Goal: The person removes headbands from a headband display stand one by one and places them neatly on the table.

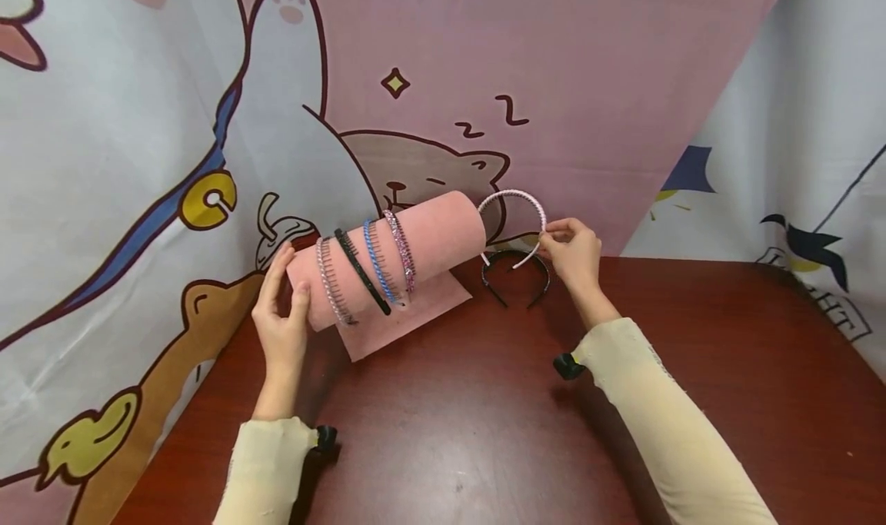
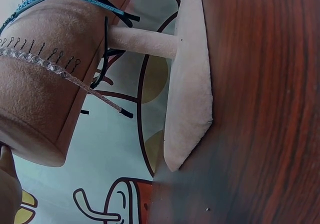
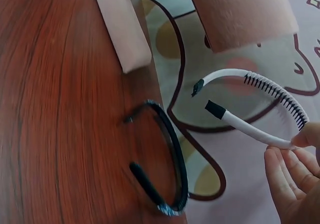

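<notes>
A pink plush headband stand [image 1: 446, 237] has a padded roll on a short post above a flat base [image 2: 192, 83]. Several headbands circle the roll: a clear beaded one [image 1: 331, 283], a black one [image 1: 363, 273], a blue one [image 1: 378, 260] and a pink glittery one [image 1: 401, 252]. My left hand [image 1: 282, 317] holds the roll's left end, fingers behind and thumb in front. Between thumb and fingers, my right hand [image 1: 573, 256] pinches a white toothed headband [image 3: 250, 129] in the air beside the roll's right end. Below it lies a dark headband [image 3: 177, 169] on the table.
The reddish-brown wooden table [image 1: 457, 425] meets a cartoon-printed cloth [image 1: 588, 110] behind and at the left. The stand's base is close to that cloth. A small black device [image 1: 569, 366] is strapped at the right wrist, another [image 1: 325, 438] at the left.
</notes>
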Motion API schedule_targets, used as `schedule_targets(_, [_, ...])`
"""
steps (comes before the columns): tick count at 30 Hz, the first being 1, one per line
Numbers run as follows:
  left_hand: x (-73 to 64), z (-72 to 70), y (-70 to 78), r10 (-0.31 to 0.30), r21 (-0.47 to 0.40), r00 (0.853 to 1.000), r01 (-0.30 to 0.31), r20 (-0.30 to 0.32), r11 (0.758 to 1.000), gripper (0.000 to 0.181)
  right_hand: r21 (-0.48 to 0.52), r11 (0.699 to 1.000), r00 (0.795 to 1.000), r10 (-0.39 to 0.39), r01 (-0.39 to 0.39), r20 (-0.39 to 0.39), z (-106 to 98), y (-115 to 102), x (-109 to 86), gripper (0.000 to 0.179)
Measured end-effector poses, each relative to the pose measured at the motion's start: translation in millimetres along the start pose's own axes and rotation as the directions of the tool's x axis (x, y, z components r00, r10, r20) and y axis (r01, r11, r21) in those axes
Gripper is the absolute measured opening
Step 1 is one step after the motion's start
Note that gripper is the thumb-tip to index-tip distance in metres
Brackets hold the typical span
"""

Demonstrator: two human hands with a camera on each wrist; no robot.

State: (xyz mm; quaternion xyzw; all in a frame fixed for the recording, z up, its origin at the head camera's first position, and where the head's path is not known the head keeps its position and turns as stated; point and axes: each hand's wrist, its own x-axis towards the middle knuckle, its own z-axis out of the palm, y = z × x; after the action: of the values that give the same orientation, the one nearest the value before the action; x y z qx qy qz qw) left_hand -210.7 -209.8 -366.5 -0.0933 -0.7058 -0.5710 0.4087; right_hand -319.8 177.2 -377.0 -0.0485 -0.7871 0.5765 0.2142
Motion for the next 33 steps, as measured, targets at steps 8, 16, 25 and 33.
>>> schedule_targets(8, [-2.6,-2.5,3.9,-0.003,0.009,1.0,0.003,-0.005,1.0,0.042,-0.013,0.999,0.999,0.032,-0.031,0.028,-21.8,9.3,1.0,0.022])
schedule_targets(16, [-3.0,-4.2,3.1,0.001,0.015,1.0,-0.001,0.002,1.0,0.044,0.038,0.997,0.997,0.067,-0.069,0.046,-40.8,17.4,0.3,0.026])
schedule_targets(25, [-1.6,-2.3,4.3,-0.003,0.019,1.0,0.003,0.001,1.0,0.047,-0.005,0.998,0.997,0.069,-0.068,0.031,-63.4,27.1,6.9,0.028])
schedule_targets(33, [-0.4,1.0,5.4,-0.011,0.024,1.0,0.011,0.004,1.0,0.048,-0.064,0.996,0.998,0.062,-0.061,0.013,-76.9,33.3,5.3,0.028])
